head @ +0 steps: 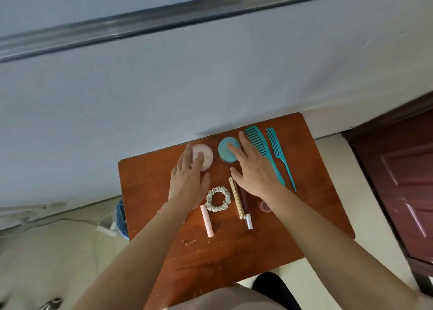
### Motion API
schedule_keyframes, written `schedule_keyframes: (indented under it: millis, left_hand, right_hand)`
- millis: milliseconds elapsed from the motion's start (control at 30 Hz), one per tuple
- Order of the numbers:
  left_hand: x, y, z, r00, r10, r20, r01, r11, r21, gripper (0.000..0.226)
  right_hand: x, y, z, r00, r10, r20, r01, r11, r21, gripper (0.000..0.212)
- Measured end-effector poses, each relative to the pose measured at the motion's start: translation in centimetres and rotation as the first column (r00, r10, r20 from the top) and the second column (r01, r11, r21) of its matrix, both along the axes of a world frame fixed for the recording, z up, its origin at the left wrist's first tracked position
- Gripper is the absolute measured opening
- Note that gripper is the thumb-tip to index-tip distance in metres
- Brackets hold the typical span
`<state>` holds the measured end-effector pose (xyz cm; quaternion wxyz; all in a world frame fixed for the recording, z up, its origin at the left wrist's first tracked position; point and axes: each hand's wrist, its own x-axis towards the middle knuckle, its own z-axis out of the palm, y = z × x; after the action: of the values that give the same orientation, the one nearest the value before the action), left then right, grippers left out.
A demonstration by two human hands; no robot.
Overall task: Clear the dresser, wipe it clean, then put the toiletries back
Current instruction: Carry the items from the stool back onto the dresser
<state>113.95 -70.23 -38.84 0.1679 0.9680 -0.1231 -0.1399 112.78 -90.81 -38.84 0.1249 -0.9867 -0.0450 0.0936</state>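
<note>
Wooden dresser [145, 183]: left hand [187, 181] fingers straight over pink jar [207, 154]; right hand [255, 171] likewise over teal jar [223, 150].

the right hand [255, 173] hides part of the small red pot [263, 207].

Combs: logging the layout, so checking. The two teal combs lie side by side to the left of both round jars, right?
Wrong side. The head view shows the two teal combs lying side by side to the right of both round jars, pink jar and teal jar.

Both arms extended, left hand [187, 181] and right hand [255, 172] flat, fingers straight
</note>
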Motion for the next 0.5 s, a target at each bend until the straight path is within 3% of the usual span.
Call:
schedule_keyframes:
  millis: [300,500]
  left_hand:
    - [0.5,-0.6,-1.0,0.996,0.075,0.037,-0.073,0.995,-0.062,0.029]
    - [1.3,-0.8,0.6,0.981,0.193,0.032,-0.184,0.964,-0.193,0.035]
  right_hand:
    - [0.1,0.2,-1.0,0.997,-0.063,0.036,0.056,0.982,0.182,0.054]
    - [0.0,-0.4,0.3,0.996,-0.079,0.028,0.068,0.958,0.277,0.049]
